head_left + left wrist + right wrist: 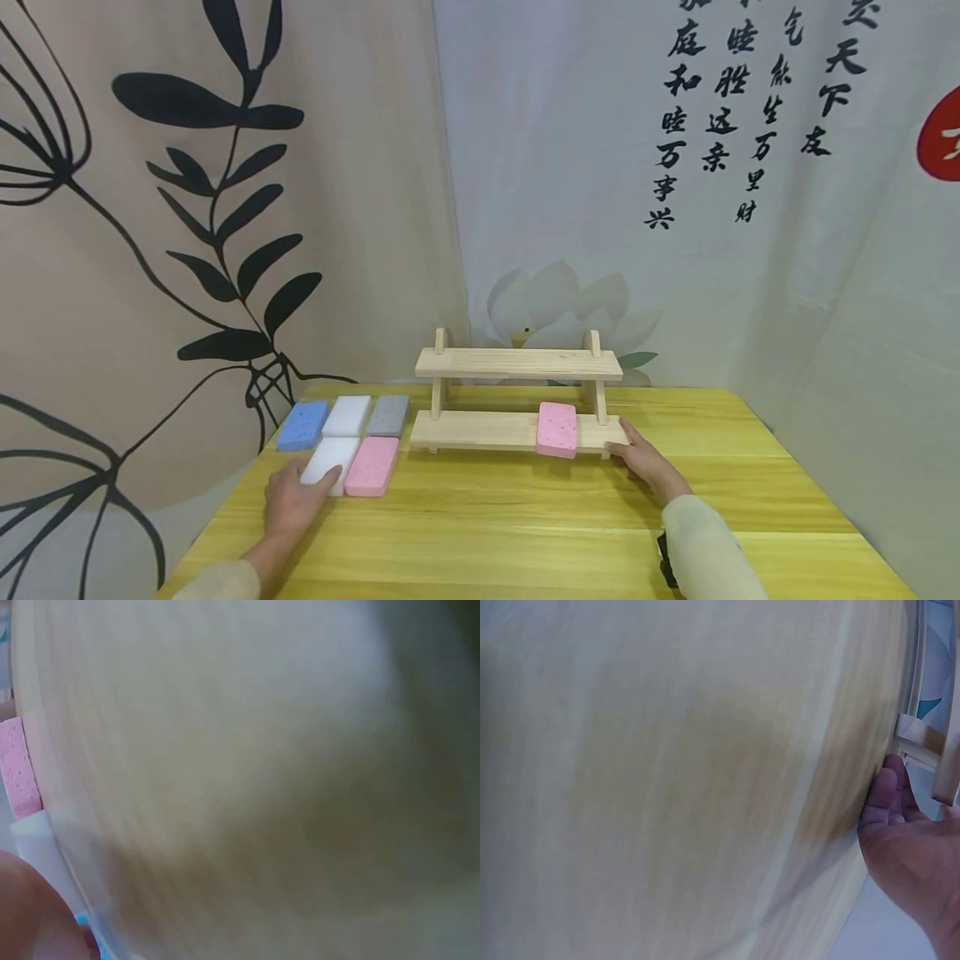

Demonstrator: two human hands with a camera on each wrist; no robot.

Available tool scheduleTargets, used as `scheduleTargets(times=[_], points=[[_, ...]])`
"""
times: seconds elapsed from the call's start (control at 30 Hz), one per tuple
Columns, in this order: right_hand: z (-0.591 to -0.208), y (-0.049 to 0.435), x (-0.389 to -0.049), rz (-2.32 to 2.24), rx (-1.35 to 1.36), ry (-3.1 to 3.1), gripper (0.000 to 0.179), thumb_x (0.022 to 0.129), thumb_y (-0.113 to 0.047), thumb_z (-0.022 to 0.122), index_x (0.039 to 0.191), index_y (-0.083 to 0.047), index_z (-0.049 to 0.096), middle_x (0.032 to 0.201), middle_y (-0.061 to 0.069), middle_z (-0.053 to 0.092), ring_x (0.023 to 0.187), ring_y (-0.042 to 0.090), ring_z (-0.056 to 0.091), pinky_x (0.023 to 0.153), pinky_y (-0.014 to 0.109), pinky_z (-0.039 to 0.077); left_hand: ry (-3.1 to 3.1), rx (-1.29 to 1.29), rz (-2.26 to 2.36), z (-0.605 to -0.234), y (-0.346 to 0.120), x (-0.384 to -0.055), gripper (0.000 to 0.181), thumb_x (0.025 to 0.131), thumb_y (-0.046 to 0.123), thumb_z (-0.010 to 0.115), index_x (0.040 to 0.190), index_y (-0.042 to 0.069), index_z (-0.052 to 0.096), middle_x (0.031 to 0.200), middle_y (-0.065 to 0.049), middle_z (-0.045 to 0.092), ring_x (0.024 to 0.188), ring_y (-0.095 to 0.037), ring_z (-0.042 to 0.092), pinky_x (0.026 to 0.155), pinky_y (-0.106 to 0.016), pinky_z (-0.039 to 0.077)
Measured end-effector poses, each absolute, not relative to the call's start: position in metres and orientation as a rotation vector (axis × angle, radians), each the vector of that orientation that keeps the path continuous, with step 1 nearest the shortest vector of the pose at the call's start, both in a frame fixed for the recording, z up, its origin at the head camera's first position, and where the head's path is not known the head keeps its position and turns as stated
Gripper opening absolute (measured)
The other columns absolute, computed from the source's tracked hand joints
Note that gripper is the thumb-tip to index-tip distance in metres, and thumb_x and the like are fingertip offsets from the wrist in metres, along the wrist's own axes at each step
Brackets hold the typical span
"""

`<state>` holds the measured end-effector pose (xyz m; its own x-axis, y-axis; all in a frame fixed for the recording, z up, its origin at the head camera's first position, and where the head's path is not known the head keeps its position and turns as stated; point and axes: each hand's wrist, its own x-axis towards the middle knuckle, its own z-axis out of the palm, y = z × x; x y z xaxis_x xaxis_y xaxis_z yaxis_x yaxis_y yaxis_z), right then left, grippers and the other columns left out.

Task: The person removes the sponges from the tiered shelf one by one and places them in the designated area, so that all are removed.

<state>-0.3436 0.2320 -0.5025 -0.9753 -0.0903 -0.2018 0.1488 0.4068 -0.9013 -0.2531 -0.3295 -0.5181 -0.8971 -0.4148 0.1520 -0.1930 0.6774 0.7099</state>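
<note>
On the table's left my left hand (291,500) spans the near end of a white sponge (330,458), thumb on its right and fingers on its left. Right beside it lies a pink sponge (372,467). Behind these sit a blue sponge (302,426), another white sponge (347,415) and a grey sponge (388,415). My right hand (647,463) grips the right end of the lower board of a two-tier wooden shelf (480,429). One more pink sponge (557,429) rests on that board, overhanging its front edge. Some right fingertips are hidden behind the board in the head view.
The shelf's upper board (517,363) bears nothing. A yellow wood-grain table (480,533) carries everything, its back edge close to a printed curtain (375,208) with leaves and writing. Much of both wrist views is blurred tabletop.
</note>
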Motion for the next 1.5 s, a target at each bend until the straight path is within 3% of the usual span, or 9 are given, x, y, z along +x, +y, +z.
scheduleTargets(times=[0.2,0.47,0.77,1.07,1.37,1.5], points=[[-0.503,0.233,-0.344,-1.600,0.054,2.443,0.081,0.101,-0.032,0.054,0.160,-0.014,0.001,0.159,0.031,0.010,0.130,0.040,0.038,0.088,0.044,0.043,-2.575,0.438,-1.073,-0.504,-0.319,-0.258,0.095,0.090,0.055,0.064,0.146,-0.015,0.030,0.142,-0.037,0.033,0.131,-0.052,0.029,0.108,-0.063,0.024],[-0.502,0.231,-0.344,-1.601,0.060,2.441,0.081,0.101,-0.033,0.054,0.160,-0.015,0.001,0.159,0.030,0.006,0.137,0.045,0.032,0.096,0.052,0.042,-2.542,0.358,-1.082,-0.490,-0.292,-0.264,0.086,0.091,0.047,0.067,0.146,-0.010,0.033,0.141,-0.034,0.034,0.130,-0.049,0.031,0.104,-0.063,0.028],[-0.502,0.230,-0.346,-1.607,0.064,2.449,0.081,0.101,-0.032,0.054,0.160,-0.015,0.001,0.159,0.030,0.012,0.130,0.040,0.039,0.088,0.043,0.042,-2.451,0.269,-1.184,-0.480,-0.246,-0.279,0.075,0.089,0.038,0.071,0.143,-0.005,0.041,0.137,-0.027,0.042,0.127,-0.046,0.036,0.100,-0.063,0.027],[-0.503,0.231,-0.345,-1.639,0.056,2.427,0.082,0.100,-0.033,0.055,0.160,-0.016,0.001,0.159,0.030,0.010,0.136,0.044,0.035,0.098,0.053,0.039,-2.416,0.176,-1.283,-0.478,-0.182,-0.295,0.078,0.087,0.043,0.072,0.140,-0.006,0.043,0.133,-0.026,0.046,0.122,-0.041,0.043,0.101,-0.057,0.032],[-0.516,0.240,-0.355,-1.661,0.053,2.404,0.097,0.091,-0.046,0.065,0.161,-0.018,0.003,0.158,0.027,0.022,0.126,0.034,0.044,0.081,0.034,0.039,-2.355,0.094,-1.490,-0.477,-0.121,-0.300,0.081,0.086,0.042,0.074,0.144,-0.003,0.040,0.137,-0.021,0.044,0.125,-0.038,0.040,0.101,-0.056,0.036],[-0.523,0.244,-0.363,-1.638,0.027,2.421,0.106,0.086,-0.049,0.069,0.160,-0.016,0.001,0.156,0.029,0.023,0.123,0.035,0.045,0.077,0.034,0.040,-2.337,0.086,-1.501,-0.480,-0.094,-0.304,0.080,0.084,0.041,0.077,0.142,-0.002,0.042,0.134,-0.021,0.046,0.122,-0.037,0.043,0.099,-0.053,0.039]])
